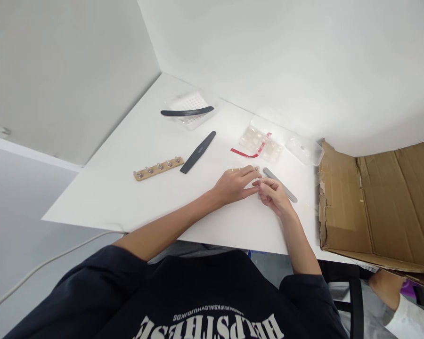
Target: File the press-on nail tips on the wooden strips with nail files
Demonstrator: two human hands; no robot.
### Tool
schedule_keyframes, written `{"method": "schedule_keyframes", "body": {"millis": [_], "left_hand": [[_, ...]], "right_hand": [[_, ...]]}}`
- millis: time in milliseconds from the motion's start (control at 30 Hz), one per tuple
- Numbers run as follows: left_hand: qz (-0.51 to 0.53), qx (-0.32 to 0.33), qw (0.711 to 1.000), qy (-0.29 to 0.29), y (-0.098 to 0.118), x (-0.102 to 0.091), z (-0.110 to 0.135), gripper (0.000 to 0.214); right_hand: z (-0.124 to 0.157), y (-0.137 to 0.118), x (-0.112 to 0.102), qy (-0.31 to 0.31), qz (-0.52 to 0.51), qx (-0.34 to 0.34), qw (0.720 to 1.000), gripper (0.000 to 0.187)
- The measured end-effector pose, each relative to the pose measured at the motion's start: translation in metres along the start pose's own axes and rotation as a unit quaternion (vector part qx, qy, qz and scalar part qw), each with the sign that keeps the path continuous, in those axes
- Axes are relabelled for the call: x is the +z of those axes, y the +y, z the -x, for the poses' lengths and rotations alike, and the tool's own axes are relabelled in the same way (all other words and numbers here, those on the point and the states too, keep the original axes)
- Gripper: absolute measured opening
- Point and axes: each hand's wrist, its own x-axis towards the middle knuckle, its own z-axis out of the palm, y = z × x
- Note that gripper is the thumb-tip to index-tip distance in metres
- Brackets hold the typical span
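Note:
My left hand (233, 185) and my right hand (273, 194) meet over the white table. The fingers of my right hand are pinched together; whatever they hold is too small to make out. My left thumb and fingers close in on the same spot, touching or nearly touching the right fingertips. Behind my left hand, a second wooden strip (256, 168) with small metal fittings is mostly hidden. Just beyond my right hand lies a grey nail file (281, 185). Farther left are a wooden strip with several clear-tipped metal pegs (159, 168) and a black nail file (198, 151).
A curved black nail file (187, 112) rests on a clear plastic package (196, 123) at the back. Clear packaging with a red strip (245, 153) and a clear plastic case (305, 149) lie near the wall. An open cardboard box (342, 202) stands at right. Another person's arm (387, 287) shows below it.

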Motion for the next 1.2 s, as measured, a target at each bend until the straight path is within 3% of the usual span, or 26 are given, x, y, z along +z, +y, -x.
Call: {"method": "schedule_keyframes", "body": {"millis": [433,700,867,1033,1200], "left_hand": [[-0.047,0.02,0.999,-0.011,-0.002,0.001,0.0,0.025],[-0.129,0.06,0.99,-0.021,-0.003,0.006,0.0,0.028],[-0.153,0.031,0.986,-0.059,-0.001,0.008,0.002,0.027],[-0.136,0.006,0.987,-0.084,0.002,0.01,0.004,0.028],[-0.078,-0.05,0.993,-0.067,0.002,0.002,0.0,0.022]], "right_hand": [[-0.002,0.004,-0.002,0.04,0.019,-0.02,0.999,0.036],[-0.001,0.007,0.004,0.136,0.18,-0.106,0.968,0.037],[0.0,0.007,0.01,0.16,0.231,-0.142,0.949,0.035],[0.001,0.007,0.013,0.167,0.225,-0.14,0.95,0.036],[0.002,0.006,0.011,0.182,0.205,-0.137,0.952,0.037]]}}
